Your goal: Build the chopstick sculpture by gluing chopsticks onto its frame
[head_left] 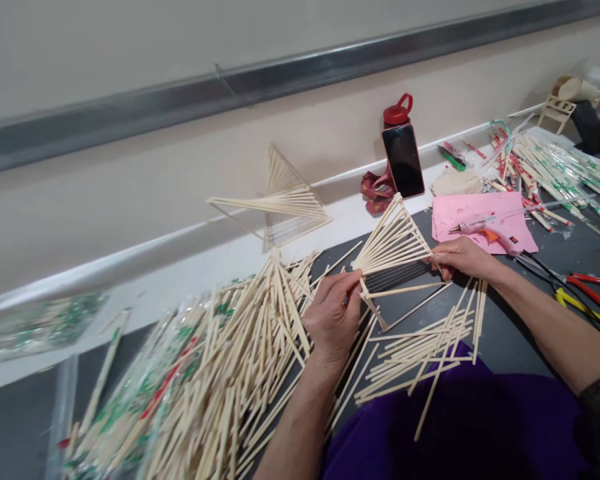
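Between my two hands a frame of chopsticks (395, 247) is held up at an angle, its sticks fanned out side by side in a twisted row. My left hand (334, 313) pinches its lower left corner. At its right corner the fingers of my right hand (457, 259) are closed on the stick ends. Below the frame, loose chopsticks (420, 350) lie across the dark table and my purple-covered lap. A big heap of loose chopsticks (230, 373) spreads left of my left forearm. A similar finished-looking fan frame (285, 207) stands against the wall.
A pink glue gun (497, 233) rests on pink sheets (443, 210) at the right, beside red-handled pliers (593, 287). A phone (404, 162) leans against a red-capped bottle (397, 113). Wrapped chopsticks (563, 167) lie at the far right, more packets (125, 400) at the left.
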Available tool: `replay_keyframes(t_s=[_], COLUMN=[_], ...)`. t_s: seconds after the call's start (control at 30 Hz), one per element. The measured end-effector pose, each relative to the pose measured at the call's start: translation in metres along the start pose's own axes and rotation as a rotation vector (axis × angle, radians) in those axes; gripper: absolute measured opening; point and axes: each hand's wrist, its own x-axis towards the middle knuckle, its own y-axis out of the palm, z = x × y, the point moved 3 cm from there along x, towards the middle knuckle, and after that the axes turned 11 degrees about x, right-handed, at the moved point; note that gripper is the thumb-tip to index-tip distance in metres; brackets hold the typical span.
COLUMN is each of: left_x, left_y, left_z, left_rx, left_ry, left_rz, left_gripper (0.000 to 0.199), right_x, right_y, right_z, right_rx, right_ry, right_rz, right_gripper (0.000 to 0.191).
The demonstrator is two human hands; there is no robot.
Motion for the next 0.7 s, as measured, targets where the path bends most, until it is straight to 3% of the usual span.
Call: replay_keyframes(t_s=[0.7], left_x=[0.0000], left_y=[0.0005], left_z=[0.0011], left_rx=[-0.019], left_ry=[-0.023], left_rz=[0.007], left_gripper=[0.016], right_x=[0.0026], right_y=[0.0008], right_z=[-0.0041], right_rx=[0.069], right_ry=[0.006], right_rz=[-0.058], right_gripper=[0.028])
